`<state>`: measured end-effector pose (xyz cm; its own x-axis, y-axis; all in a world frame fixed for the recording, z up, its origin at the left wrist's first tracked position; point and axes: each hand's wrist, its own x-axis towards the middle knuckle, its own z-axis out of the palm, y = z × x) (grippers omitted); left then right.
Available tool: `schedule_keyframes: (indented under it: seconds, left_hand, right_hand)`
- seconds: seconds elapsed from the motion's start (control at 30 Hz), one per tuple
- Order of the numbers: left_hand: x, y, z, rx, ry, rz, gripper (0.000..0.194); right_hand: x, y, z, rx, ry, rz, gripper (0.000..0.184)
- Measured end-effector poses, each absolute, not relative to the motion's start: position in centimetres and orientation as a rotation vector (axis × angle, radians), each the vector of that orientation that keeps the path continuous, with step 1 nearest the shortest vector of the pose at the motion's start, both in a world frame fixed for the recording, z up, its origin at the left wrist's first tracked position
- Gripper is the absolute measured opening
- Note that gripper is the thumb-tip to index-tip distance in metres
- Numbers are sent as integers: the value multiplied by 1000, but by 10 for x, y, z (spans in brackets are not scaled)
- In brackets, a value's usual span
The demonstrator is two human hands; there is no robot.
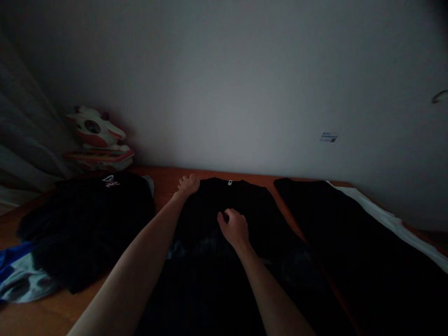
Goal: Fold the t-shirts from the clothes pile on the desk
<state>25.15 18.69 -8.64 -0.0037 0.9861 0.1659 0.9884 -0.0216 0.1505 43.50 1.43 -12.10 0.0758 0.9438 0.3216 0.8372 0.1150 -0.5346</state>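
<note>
A black T-shirt lies spread flat on the wooden table, its collar with a small white tag toward the wall. My left hand reaches to the shirt's far left shoulder, fingers curled and pinching the fabric edge. My right hand rests on the chest of the shirt below the collar, fingers bent together and gripping the cloth. The room is dim, so fine detail of the fingers is hard to read.
A pile of dark clothes with a small logo lies to the left, over blue and grey cloth. A black garment over white fabric lies to the right. A plush toy sits against the wall, beside a curtain.
</note>
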Motion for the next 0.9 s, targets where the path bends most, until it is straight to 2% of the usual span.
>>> schedule_keyframes:
  seconds: [0.17, 0.27, 0.33, 0.5, 0.67, 0.83, 0.9]
  left_hand:
    - [255, 154, -97, -2245, -2057, -408, 45]
    - [257, 139, -112, -2336, -1993, -349, 46]
    - [258, 133, -121, -2388, -1963, -297, 52]
    - [260, 126, -123, -2391, -1978, -265, 67]
    - [266, 111, -119, -2404, -1844, -378, 52]
    - [268, 95, -128, -2483, -1893, -241, 69]
    - [269, 91, -125, -2487, -1876, -260, 66]
  right_hand:
    - [434, 14, -125, -1708, -1619, 326, 8]
    - [434, 14, -127, -1659, -1618, 315, 22]
    - [434, 14, -128, -1649, -1661, 258, 25]
    - [435, 13, -129, -1635, -1735, 145, 22]
    - [437, 14, -130, -1621, -1714, 152, 26]
    - [437, 14, -132, -1620, -1705, 195, 24]
    - [437, 14, -133, -1612, -1700, 206, 23]
